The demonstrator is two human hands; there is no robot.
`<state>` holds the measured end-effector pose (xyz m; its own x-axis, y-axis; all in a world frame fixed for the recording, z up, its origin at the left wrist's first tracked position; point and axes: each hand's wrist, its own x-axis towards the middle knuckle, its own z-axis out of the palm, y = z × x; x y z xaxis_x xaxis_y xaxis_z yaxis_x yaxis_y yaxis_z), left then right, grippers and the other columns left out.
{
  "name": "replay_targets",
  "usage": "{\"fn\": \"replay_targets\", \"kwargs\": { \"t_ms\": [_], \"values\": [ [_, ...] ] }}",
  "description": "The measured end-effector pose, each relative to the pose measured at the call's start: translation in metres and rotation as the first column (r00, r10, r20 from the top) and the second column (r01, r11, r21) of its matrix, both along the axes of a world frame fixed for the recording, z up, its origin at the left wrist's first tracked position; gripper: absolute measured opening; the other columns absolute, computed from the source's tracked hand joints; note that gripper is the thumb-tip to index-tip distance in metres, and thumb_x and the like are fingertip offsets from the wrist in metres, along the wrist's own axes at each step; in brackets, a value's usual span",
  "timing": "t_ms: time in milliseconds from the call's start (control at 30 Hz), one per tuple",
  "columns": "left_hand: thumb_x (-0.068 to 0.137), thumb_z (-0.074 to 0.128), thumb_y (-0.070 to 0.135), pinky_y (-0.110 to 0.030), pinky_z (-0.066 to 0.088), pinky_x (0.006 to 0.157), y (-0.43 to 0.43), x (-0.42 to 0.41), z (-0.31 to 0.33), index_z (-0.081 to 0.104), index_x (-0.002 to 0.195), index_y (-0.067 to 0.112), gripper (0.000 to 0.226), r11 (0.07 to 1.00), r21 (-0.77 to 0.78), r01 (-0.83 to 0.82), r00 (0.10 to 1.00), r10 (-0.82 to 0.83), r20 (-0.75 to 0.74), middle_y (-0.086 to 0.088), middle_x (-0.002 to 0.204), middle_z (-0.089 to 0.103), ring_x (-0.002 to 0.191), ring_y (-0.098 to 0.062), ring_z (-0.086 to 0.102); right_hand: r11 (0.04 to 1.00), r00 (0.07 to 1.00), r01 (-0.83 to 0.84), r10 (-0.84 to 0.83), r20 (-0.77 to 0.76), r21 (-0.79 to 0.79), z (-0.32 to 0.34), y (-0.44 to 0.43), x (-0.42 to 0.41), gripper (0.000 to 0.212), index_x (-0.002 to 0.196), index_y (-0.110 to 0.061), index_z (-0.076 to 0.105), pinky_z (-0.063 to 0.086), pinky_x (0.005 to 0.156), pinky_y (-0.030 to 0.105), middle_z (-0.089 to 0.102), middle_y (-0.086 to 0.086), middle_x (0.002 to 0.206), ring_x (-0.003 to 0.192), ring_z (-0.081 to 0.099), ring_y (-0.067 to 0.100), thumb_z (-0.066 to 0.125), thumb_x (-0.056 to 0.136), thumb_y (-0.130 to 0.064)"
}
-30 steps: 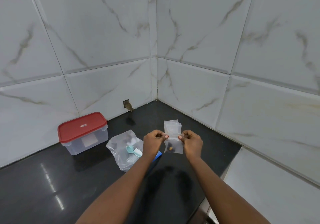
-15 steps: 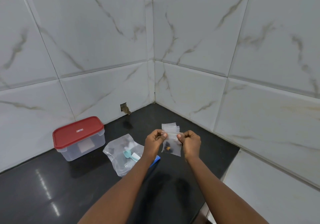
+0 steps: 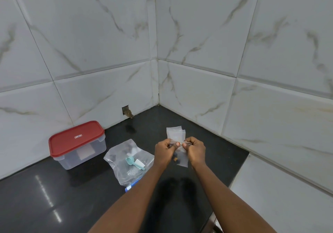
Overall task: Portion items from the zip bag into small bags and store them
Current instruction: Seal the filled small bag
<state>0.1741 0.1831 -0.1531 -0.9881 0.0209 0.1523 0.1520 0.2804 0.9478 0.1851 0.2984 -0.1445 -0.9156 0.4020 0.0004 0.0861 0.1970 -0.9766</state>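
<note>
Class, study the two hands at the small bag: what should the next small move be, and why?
Probably press along the top strip to seal it. Both hands, left hand and right hand, pinch the top edge of the small bag, which already holds a few dark pieces.

My left hand (image 3: 164, 150) and right hand (image 3: 195, 149) pinch the small bag (image 3: 182, 160) top above the counter (image 3: 54, 196), near its back corner.

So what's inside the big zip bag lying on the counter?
Through the clear zip bag a teal scoop and a white tag show, with a few dark bits. Creases and glare hide the rest, so a count isn't possible.
</note>
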Motion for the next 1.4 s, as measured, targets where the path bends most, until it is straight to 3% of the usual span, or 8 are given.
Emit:
{"fn": "replay_targets", "kwargs": {
  "t_ms": [67, 167, 300, 533, 733, 900, 1100, 1400],
  "values": [
    [0.087, 0.064, 0.013, -0.016, 0.051, 0.063, -0.002, -0.005, -0.003, 0.071, 0.089, 0.002, 0.013, 0.999, -0.033, -0.002, 1.000, 0.002, 0.000, -0.004, 0.075, 0.068, 0.064, -0.008, 0.062, 1.000, 1.000, 0.017, -0.017, 0.003, -0.017, -0.003, 0.005, -0.002, 0.021, 0.067, -0.014, 0.063, 0.044, 0.060, 0.018, 0.062, -0.001, 0.070, 0.065, 0.054, 0.009, 0.066, 0.081, 0.001],
    [0.091, 0.058, 0.015, -0.032, 0.053, 0.077, -0.009, -0.015, -0.008, 0.072, 0.093, 0.002, 0.019, 0.996, -0.060, 0.067, 0.993, -0.061, 0.099, -0.006, 0.081, 0.068, 0.077, -0.016, 0.062, 1.000, 0.999, -0.025, 0.025, 0.031, -0.014, -0.010, 0.015, -0.008, 0.005, 0.080, -0.005, 0.073, 0.053, 0.068, 0.025, 0.067, 0.002, 0.074, 0.071, 0.060, 0.013, 0.071, 0.078, 0.000],
    [0.090, 0.060, 0.015, -0.021, 0.053, 0.071, -0.015, -0.029, -0.015, 0.069, 0.100, 0.002, 0.018, 0.997, -0.063, 0.035, 0.987, -0.024, 0.160, -0.003, 0.088, 0.066, 0.082, -0.016, 0.063, 0.996, 0.991, -0.090, 0.091, 0.100, -0.020, -0.022, 0.020, -0.021, 0.017, 0.094, -0.003, 0.073, 0.056, 0.080, 0.032, 0.070, 0.009, 0.092, 0.085, 0.064, 0.020, 0.062, 0.083, 0.005],
    [0.083, 0.067, 0.006, -0.023, 0.057, 0.068, -0.016, -0.056, -0.017, 0.067, 0.084, 0.008, 0.003, 0.996, 0.070, -0.064, 0.957, 0.042, 0.288, -0.005, 0.088, 0.067, 0.084, -0.016, 0.066, 0.999, 0.984, -0.029, 0.023, 0.177, 0.030, -0.032, 0.025, -0.050, 0.035, 0.061, -0.020, 0.060, 0.056, 0.072, 0.038, 0.062, 0.002, 0.069, 0.069, 0.057, 0.018, 0.054, 0.078, 0.010],
    [0.091, 0.055, 0.006, -0.022, 0.049, 0.075, -0.007, -0.082, -0.026, 0.066, 0.094, 0.008, 0.012, 0.968, -0.246, -0.038, 0.977, 0.089, 0.196, -0.004, 0.089, 0.063, 0.081, -0.011, 0.057, 0.988, 0.978, -0.045, 0.014, 0.207, 0.147, -0.035, 0.027, -0.077, 0.037, 0.055, -0.017, 0.058, 0.052, 0.070, 0.033, 0.061, 0.003, 0.068, 0.068, 0.056, 0.017, 0.050, 0.076, 0.012],
    [0.090, 0.052, 0.005, -0.020, 0.044, 0.068, 0.000, -0.093, -0.036, 0.066, 0.088, 0.014, 0.016, 0.946, -0.303, -0.114, 0.970, 0.171, 0.171, 0.000, 0.083, 0.061, 0.073, -0.009, 0.054, 0.989, 0.967, -0.005, -0.032, 0.251, 0.149, -0.045, 0.027, -0.094, 0.034, 0.055, -0.018, 0.059, 0.053, 0.073, 0.033, 0.064, 0.004, 0.072, 0.069, 0.058, 0.018, 0.057, 0.078, 0.007],
    [0.087, 0.063, 0.013, -0.039, 0.056, 0.084, -0.004, -0.099, -0.048, 0.071, 0.093, 0.010, 0.011, 0.959, -0.245, -0.139, 0.966, 0.186, 0.181, -0.007, 0.087, 0.070, 0.080, -0.021, 0.066, 0.987, 0.971, -0.024, -0.015, 0.240, 0.159, -0.053, 0.028, -0.100, 0.015, 0.082, -0.005, 0.070, 0.047, 0.078, 0.029, 0.065, 0.002, 0.083, 0.083, 0.058, 0.014, 0.059, 0.083, 0.005],
    [0.086, 0.064, 0.008, -0.037, 0.054, 0.091, -0.019, -0.091, -0.036, 0.068, 0.110, 0.009, 0.025, 0.968, -0.178, -0.175, 0.966, 0.204, 0.160, -0.009, 0.105, 0.070, 0.093, -0.018, 0.065, 0.942, 0.990, 0.005, -0.051, 0.130, 0.336, -0.052, 0.015, -0.087, 0.026, 0.104, -0.004, 0.065, 0.046, 0.083, 0.031, 0.061, 0.011, 0.113, 0.100, 0.058, 0.025, 0.046, 0.087, 0.004]
  ]
}}
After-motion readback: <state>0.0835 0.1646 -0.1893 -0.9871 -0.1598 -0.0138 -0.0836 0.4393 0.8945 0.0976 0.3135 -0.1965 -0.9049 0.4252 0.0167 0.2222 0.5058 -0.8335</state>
